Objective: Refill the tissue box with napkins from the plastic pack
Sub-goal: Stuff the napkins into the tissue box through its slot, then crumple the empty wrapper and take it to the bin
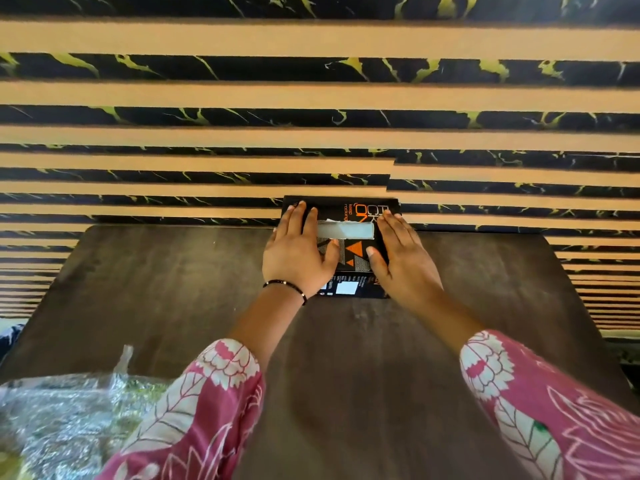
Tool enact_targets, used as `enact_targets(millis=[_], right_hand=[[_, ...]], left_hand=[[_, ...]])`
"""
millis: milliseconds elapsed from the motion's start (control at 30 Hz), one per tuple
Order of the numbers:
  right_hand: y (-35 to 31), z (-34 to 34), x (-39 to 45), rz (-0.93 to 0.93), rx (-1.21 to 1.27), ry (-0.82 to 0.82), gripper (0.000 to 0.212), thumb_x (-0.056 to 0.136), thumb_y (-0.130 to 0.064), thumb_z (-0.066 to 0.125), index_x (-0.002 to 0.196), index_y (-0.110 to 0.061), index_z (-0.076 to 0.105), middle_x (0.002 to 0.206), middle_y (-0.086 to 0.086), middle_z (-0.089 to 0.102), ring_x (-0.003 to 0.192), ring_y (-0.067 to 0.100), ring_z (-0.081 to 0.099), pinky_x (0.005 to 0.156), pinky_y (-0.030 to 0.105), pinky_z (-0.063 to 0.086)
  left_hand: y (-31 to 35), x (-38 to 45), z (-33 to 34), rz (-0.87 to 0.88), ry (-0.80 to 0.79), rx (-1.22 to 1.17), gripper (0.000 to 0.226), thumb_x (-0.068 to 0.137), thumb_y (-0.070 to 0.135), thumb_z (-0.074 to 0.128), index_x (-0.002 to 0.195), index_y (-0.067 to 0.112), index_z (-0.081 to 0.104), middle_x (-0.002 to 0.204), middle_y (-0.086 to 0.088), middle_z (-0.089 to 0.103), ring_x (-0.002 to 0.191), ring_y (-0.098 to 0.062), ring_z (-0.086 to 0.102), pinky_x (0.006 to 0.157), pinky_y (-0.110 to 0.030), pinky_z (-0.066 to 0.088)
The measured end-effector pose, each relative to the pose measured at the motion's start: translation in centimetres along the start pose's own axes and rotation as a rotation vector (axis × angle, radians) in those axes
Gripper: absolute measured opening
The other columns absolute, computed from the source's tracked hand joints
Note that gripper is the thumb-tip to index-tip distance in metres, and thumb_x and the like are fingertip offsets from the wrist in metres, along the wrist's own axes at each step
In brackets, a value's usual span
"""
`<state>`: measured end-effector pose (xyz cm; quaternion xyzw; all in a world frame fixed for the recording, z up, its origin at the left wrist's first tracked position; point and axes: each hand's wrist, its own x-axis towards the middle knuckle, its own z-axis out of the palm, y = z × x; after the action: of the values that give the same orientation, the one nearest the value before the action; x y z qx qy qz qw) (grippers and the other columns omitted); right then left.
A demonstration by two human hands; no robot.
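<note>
Hands (299,252) partly covering tissue box (349,216)

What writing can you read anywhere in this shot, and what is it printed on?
"keep rocking", small orange print on the top of the black tissue box, seen rotated and partly cut off.
Large orange letters beside it, possibly "ON": not read with certainty.
White label panels on the box's near side: too small and blurred to read.
Nothing readable on the plastic pack.

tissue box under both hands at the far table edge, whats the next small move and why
Probably lift both hands off: the left hand and right hand lie flat on the tissue box, and white tissue already shows in its slot.
</note>
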<state>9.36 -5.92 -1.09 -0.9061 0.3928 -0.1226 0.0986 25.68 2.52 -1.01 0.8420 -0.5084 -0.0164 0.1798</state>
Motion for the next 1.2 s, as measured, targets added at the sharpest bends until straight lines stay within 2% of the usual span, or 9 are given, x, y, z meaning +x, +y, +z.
enact_targets(millis=[167,333,500,633,767,867,967,1100,1200], right_hand=[[-0.4,-1.4,0.2,0.046,-0.138,-0.190,0.062,0.097,-0.049,0.016,0.149,-0.017,0.005,0.159,0.002,0.002,0.146,0.015,-0.005,0.116,0.040,-0.006],[-3.5,-2.9,-3.0,0.060,-0.129,-0.108,0.058,0.099,-0.041,0.016,0.149,-0.013,0.008,0.159,0.003,0.005,0.146,0.017,-0.007,0.116,0.039,-0.008],[-6.5,-1.5,-15.2,0.008,0.150,-0.076,0.066,0.092,-0.047,0.009,0.146,-0.012,0.022,0.152,-0.007,0.011,0.143,0.011,-0.001,0.115,0.033,-0.003],[-7.2,1.4,-24.6,0.067,0.306,-0.160,0.082,0.085,-0.061,0.008,0.139,-0.008,0.038,0.146,-0.003,0.027,0.141,0.029,0.026,0.111,0.035,0.009],[-6.5,1.9,-29.3,0.181,0.327,-0.324,0.123,0.059,-0.082,-0.023,0.143,-0.010,0.030,0.154,0.006,0.026,0.144,0.020,0.021,0.113,0.026,0.006],[-5.2,1.5,-30.4,0.248,0.348,-0.307,0.111,0.068,-0.080,-0.013,0.143,-0.009,0.030,0.154,0.007,0.026,0.144,0.020,0.021,0.116,0.029,0.009],[-4.2,0.7,-31.0,0.339,0.361,-0.287,0.053,0.099,-0.038,0.027,0.144,-0.011,0.028,0.155,0.006,0.025,0.144,0.018,0.020,0.118,0.030,0.011],[-3.8,-0.2,-31.1,0.406,0.440,-0.255,0.044,0.100,-0.025,0.032,0.143,-0.013,0.032,0.153,0.006,0.030,0.142,0.017,0.025,0.117,0.029,0.015],[-4.1,-0.7,-30.7,0.421,0.495,-0.245,0.046,0.100,-0.028,0.031,0.144,-0.013,0.030,0.153,0.007,0.030,0.142,0.019,0.025,0.115,0.029,0.017]], left_hand=[[1.4,-0.5,-1.2,-0.088,-0.073,0.227,0.075,0.088,0.058,0.026,0.145,0.011,0.013,0.156,-0.010,0.014,0.143,-0.035,-0.004,0.105,-0.067,-0.010],[1.8,-6.2,-3.7,-0.107,0.039,0.079,0.069,0.091,0.053,0.027,0.145,0.012,0.014,0.157,-0.007,0.007,0.143,-0.032,-0.013,0.104,-0.062,-0.018],[-1.6,-20.8,-3.5,-0.397,-0.099,-0.031,0.086,0.076,0.065,0.011,0.146,0.015,0.009,0.157,-0.012,-0.005,0.140,-0.033,-0.020,0.104,-0.058,-0.019],[-4.4,-29.0,-2.5,-0.712,-0.327,0.111,0.081,0.085,0.066,0.015,0.147,0.015,0.001,0.152,-0.017,-0.025,0.134,-0.040,-0.031,0.104,-0.069,-0.011],[-3.8,-30.8,-2.3,-0.808,-0.391,0.029,0.083,0.083,0.070,0.015,0.147,0.020,-0.004,0.155,-0.010,-0.016,0.138,-0.042,-0.019,0.107,-0.069,-0.003],[-1.3,-29.7,-2.7,-0.776,-0.444,-0.022,0.082,0.085,0.068,0.017,0.147,0.018,-0.002,0.157,-0.011,-0.007,0.140,-0.044,-0.008,0.106,-0.068,0.005],[1.8,-28.6,-1.9,-0.606,-0.545,-0.054,0.071,0.092,0.058,0.018,0.146,0.013,0.006,0.156,-0.013,0.001,0.141,-0.042,0.001,0.109,-0.064,0.013],[7.4,-28.2,-1.9,-0.251,-0.614,-0.305,0.052,0.098,0.037,0.028,0.138,0.004,0.031,0.148,-0.019,0.030,0.135,-0.033,0.030,0.111,-0.042,0.023],[8.1,-28.4,-3.0,-0.154,-0.486,-0.537,0.042,0.096,0.030,0.038,0.125,0.001,0.047,0.133,-0.020,0.049,0.123,-0.033,0.046,0.100,-0.034,0.034]])
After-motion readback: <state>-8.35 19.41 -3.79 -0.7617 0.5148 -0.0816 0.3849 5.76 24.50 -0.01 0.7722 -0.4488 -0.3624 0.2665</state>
